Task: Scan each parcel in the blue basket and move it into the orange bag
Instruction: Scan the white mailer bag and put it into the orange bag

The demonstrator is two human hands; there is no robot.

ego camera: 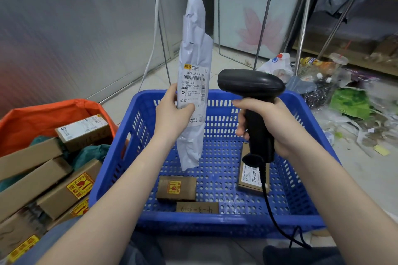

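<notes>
L hand [172,112] grips a long white poly-mailer parcel [193,84] upright above the blue basket [120,157] — thumb pressed across the front just under the shipping label [195,84], fingers wrapped behind the left edge. Label w/ barcodes faces the camera; parcel's top end rises well above the basket rim, bottom end hangs inside the basket w/o touching the floor of it. R hand [273,127] is clamped round the handle of a black barcode scanner [254,101], index finger at the trigger area, scanner head just right of the label, level w/ it, not touching the parcel; its black cable [271,211] runs down over the basket's near rim. Left in the basket: a small cardboard box w/ a red-and-yellow fragile sticker [176,188], a flat brown piece w/ handwriting [197,207] just in front of it, and a labelled box [254,176] partly hidden behind the scanner handle. Orange bag [43,118] sits just left of the basket, touching it, mouth open — holds several cardboard boxes [53,183], some w/ fragile stickers, plus green poly bags [90,155]. Right of the basket, on the tiled floor [366,170], a heap of plastic bags and bottles [327,84].
</notes>
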